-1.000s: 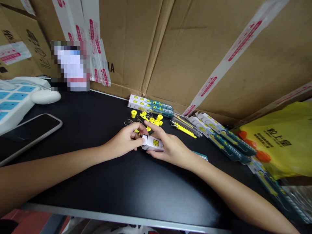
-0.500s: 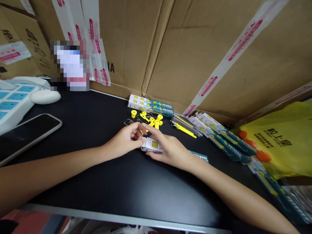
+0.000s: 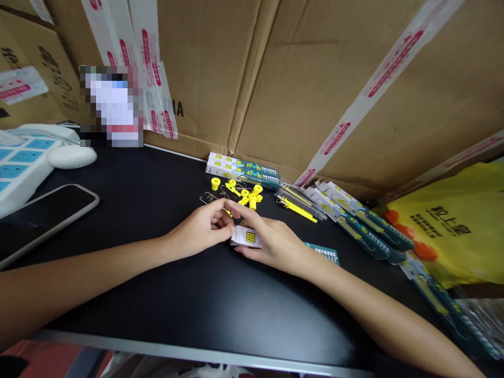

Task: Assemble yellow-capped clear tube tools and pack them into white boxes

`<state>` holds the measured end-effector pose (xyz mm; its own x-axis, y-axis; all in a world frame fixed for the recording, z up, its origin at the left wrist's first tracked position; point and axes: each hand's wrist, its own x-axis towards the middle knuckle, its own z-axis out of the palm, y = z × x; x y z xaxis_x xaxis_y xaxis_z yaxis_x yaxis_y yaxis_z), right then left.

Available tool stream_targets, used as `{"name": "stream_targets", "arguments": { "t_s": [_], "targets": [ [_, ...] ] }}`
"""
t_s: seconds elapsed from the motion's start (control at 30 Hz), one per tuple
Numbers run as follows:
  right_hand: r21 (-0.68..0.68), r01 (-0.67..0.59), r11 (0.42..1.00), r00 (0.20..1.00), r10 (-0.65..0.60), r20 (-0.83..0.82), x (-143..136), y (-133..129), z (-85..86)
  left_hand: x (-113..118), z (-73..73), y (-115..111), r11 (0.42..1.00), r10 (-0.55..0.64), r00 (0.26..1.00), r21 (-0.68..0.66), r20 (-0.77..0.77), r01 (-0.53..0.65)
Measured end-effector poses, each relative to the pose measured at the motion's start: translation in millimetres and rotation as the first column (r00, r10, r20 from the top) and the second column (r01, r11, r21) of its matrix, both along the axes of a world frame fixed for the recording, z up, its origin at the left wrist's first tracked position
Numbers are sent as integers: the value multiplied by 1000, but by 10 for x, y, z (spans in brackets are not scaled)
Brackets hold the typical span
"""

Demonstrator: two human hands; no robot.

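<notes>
My right hand [image 3: 271, 244] is wrapped over a slim white-and-teal printed carton [image 3: 247, 237], which lies low over the black table. The carton's teal far end shows beyond my wrist. At its white end, my left hand [image 3: 208, 223] has its fingers curled, with the thumb pressed against the end flap. The fingertips of both hands meet just above that end. Right behind them lie small yellow plastic caps [image 3: 252, 200] and thin wire hooks [image 3: 208, 197]. Yellow spring-scale tubes [image 3: 299, 209] in clear sleeves rest to the right of these.
Two matching cartons [image 3: 242, 170] lie along the back, and several more [image 3: 350, 220] at the right beside a yellow bag [image 3: 452, 226]. A phone [image 3: 47, 220], a white power strip [image 3: 27, 157] and a white oval object [image 3: 71, 156] occupy the left. Large cardboard boxes [image 3: 315, 79] wall the back.
At the carton's white end, the flap has folded down under my left thumb, which has shifted slightly. My right hand keeps its hold in nearly the same place.
</notes>
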<state>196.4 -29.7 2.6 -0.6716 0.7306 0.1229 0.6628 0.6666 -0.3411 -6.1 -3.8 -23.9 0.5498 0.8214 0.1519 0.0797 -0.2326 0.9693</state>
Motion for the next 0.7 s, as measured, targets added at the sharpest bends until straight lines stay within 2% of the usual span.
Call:
{"name": "stream_targets", "arguments": {
  "t_s": [0.27,0.37,0.43,0.5,0.57,0.63,0.7],
  "targets": [
    [46,28,999,1000,-27,-10,4,26,-22,-3,56,-105,995,-49,995,85,-85,56],
    [71,4,997,1000,-3,-6,-2,24,-52,-21,43,-84,982,-58,979,165,-194,90],
    [84,-2,996,1000,2,-2,-11,13,-60,-44,39,-52,944,-35,947,301,-320,137],
    [86,5,996,1000,-5,-1,-25,-2,-57,-70,41,-20,867,6,910,455,-415,202],
    [79,22,997,1000,-21,-9,-42,-16,-42,-91,47,2,796,62,898,563,-437,219],
    [64,43,997,999,-41,-30,-53,-26,-17,-99,50,13,780,96,907,598,-409,187],
    [15,58,998,996,-57,-68,-45,-25,22,-100,54,23,804,77,928,573,-365,159]
  ]
}}
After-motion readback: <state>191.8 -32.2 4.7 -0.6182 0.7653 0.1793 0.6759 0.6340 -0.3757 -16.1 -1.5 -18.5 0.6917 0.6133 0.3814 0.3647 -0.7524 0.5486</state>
